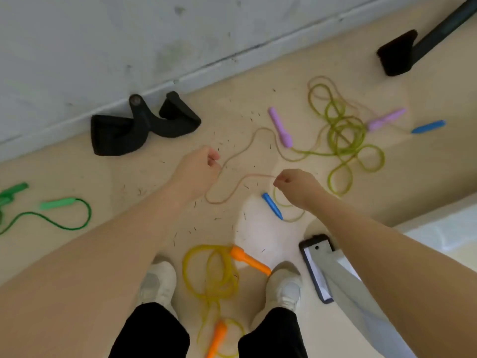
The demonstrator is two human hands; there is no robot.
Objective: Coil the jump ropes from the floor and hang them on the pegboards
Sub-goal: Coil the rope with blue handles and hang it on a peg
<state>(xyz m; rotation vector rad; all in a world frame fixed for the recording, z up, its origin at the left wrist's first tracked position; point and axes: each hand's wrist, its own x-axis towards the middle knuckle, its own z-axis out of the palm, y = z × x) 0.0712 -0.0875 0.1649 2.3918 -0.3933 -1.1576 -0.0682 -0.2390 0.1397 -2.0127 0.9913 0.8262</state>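
At the feet, two white shoes (160, 282) are seen on the beige floor (129, 182), with a yellow rope (209, 275) piled loosely between them. Its orange handles lie apart: one (249, 259) just beside the right shoe, the other (216, 339) lower down between the black trouser legs. A dark clipboard-like item (313, 267) is seen right of the right shoe, partly hidden by the right forearm.

Mid-frame, a thin pale pink rope (232, 195) is held by both hands. The left hand (198, 169) is closed, fingers curled, pinching the rope at its fingertips. The right hand (296, 184) is likewise closed around the same rope. Between the hands the rope sags in a loop; whether it touches the floor cannot be told. From the left hand it runs on toward a purple handle (281, 127) farther out.

Just beside the right hand, a blue handle (272, 205) is lying on the floor, attached to a green-yellow rope (346, 140) tangled beyond it. A second purple handle (386, 118) and a second blue handle (428, 126) lie at the far right of that tangle.

At far left, a green rope (64, 223) with green handles (58, 203) is spread on the floor.

Against the grey wall (129, 47), black stand feet (144, 125) are seen; another black foot (397, 52) sits top right.
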